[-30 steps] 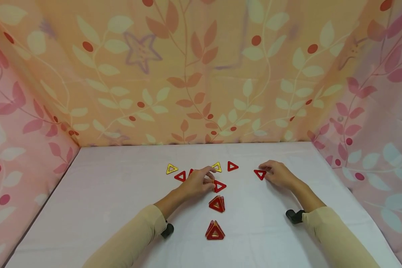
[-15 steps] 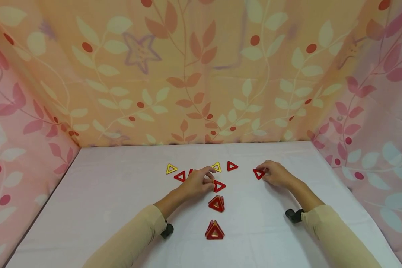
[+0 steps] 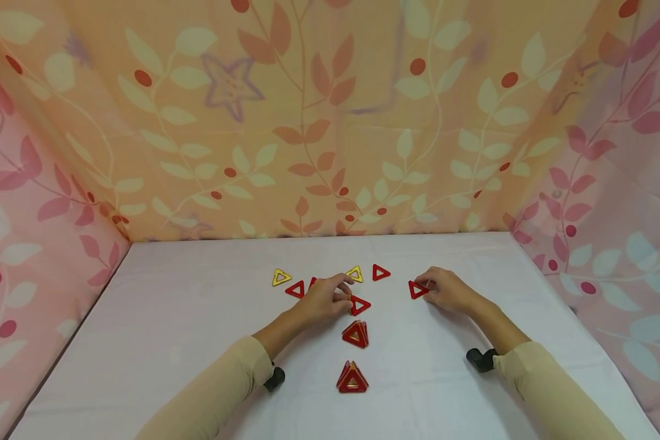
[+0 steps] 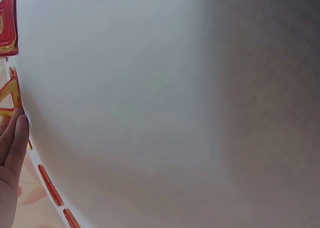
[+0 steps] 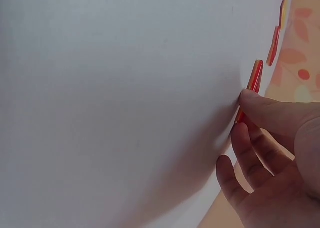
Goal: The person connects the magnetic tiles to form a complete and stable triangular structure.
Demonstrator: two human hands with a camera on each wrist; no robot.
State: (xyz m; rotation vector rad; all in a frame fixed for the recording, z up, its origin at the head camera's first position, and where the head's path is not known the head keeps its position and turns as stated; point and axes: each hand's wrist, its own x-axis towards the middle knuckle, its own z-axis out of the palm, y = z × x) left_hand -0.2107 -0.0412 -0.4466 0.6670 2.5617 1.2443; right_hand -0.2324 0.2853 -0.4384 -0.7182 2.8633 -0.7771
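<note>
Currently, R hand (image 3: 444,289) pinches red triangle (image 5: 253,76) twd far R corner of table (image 3: 159,330); L hand (image 3: 324,299) touches 2nd triangle (image 3: 366,305), farther off; can't tell if gripped.

White-covered desk (image 3: 143,342), faint creases. Back curtain (image 3: 374,146) along far edge: orange-yellow leaf print, purple star outline (image 3: 232,85) left of centre. Pink leaf-print left drape (image 3: 49,195) and right drape (image 3: 627,189) flank the side edges. Lighting soft, shadows blurry.
</note>
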